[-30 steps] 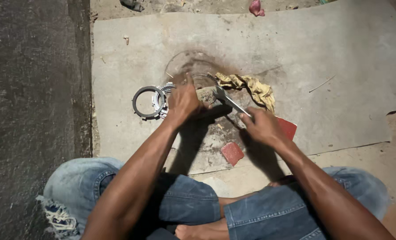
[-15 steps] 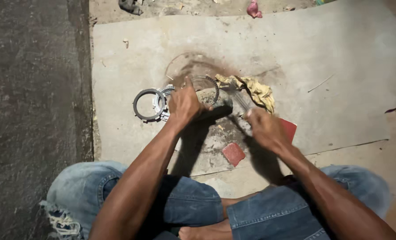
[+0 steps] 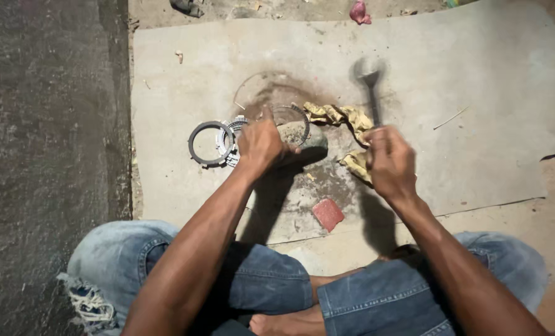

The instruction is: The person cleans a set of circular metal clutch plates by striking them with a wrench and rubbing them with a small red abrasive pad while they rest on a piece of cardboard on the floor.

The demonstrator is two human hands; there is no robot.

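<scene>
Knees: folded in blue jeans (image 3: 252, 280) at the bottom edge, torn at the left knee, one bare foot (image 3: 290, 325) tucked between.
Red piece: small flat red square (image 3: 328, 214) on the mat just ahead of the knees, no print readable, apart from both hands.
Right hand (image 3: 389, 163): fist closed round the handle of a hammer (image 3: 371, 93), raised with the blurred head up and away from the body; half a second ago low, beside the metal ring.
Left hand (image 3: 260, 144): fingers curled down on the near rim of a round metal ring (image 3: 293, 127), pinning it to the mat; same grip and place as before.
Rag: crumpled yellow cloth (image 3: 343, 124) just right of the ring, partly under the right hand.
Discs: dark toothed ring (image 3: 209, 144) leaning on a small stack of pale toothed plates (image 3: 229, 140), just left of the left hand, unmoved.
Mat: grey sheet (image 3: 476, 112) with a brown circular stain about the ring.
Far edge: pink scrap (image 3: 358, 12) on the dirt beyond the mat.
</scene>
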